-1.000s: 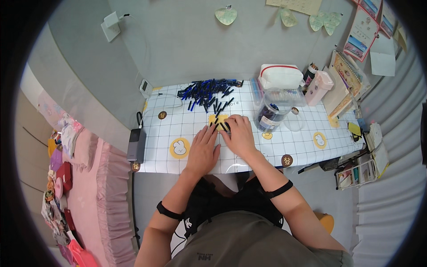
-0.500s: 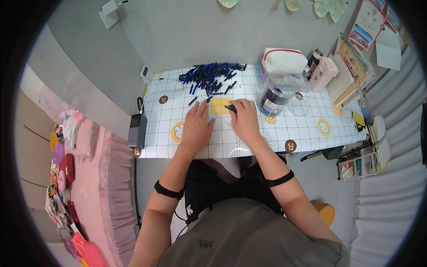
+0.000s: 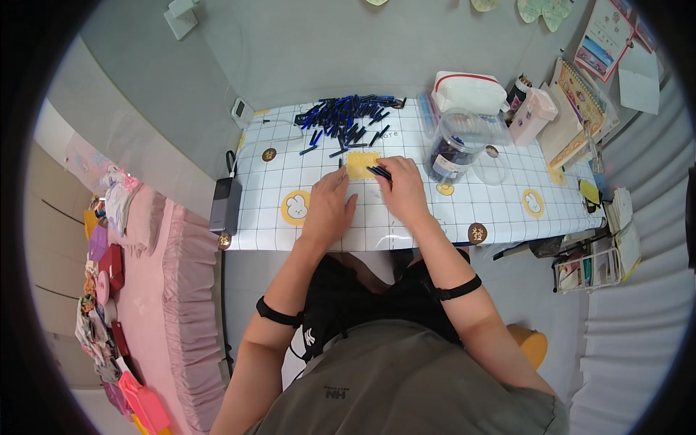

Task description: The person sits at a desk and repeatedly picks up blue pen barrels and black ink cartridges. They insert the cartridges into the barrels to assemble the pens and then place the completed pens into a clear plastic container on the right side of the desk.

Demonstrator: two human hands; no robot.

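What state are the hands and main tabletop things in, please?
Dark blue and black plastic sticks, loosely heaped
Clear round plastic jar, open, partly filled
White pouch with red zip, apparently closed
Grey rectangular device, upright, cable attached
Right hand, pinching several sticks
Left hand, palm down, thumb apart

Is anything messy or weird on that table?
Yes, a bit messy: dark sticks lie in a jumbled heap at the back of the table, pointing every way, while others sit inside the clear jar. Nothing looks clearly broken.
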